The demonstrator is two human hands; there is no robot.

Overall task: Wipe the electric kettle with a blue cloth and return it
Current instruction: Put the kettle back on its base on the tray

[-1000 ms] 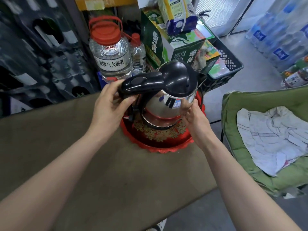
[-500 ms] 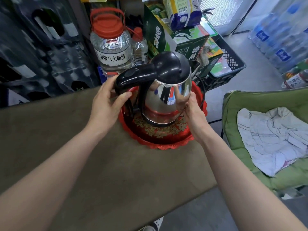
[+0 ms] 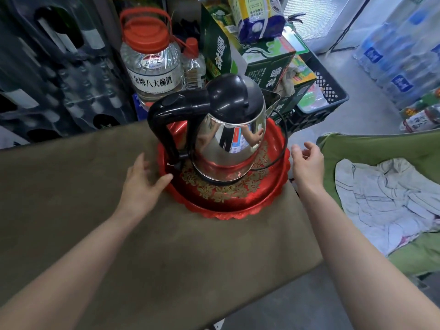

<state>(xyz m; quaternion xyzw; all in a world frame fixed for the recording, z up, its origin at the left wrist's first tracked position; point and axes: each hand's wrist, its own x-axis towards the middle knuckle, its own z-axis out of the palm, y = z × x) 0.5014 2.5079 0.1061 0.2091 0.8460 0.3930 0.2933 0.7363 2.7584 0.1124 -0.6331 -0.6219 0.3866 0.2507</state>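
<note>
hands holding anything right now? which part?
Nothing held. Left hand open beside the red tray; right hand open, clear of the kettle.

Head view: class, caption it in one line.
Electric kettle upright on red tray, both hands open beside it.

Round red tray with gold floral pattern (image 3: 238,206) on brown table (image 3: 166,246), large clear red-capped plastic jug (image 3: 152,65) behind, green cardboard box (image 3: 266,65), black plastic crate (image 3: 333,91), white crumpled cloth (image 3: 385,201) on green chair (image 3: 381,146)
</note>
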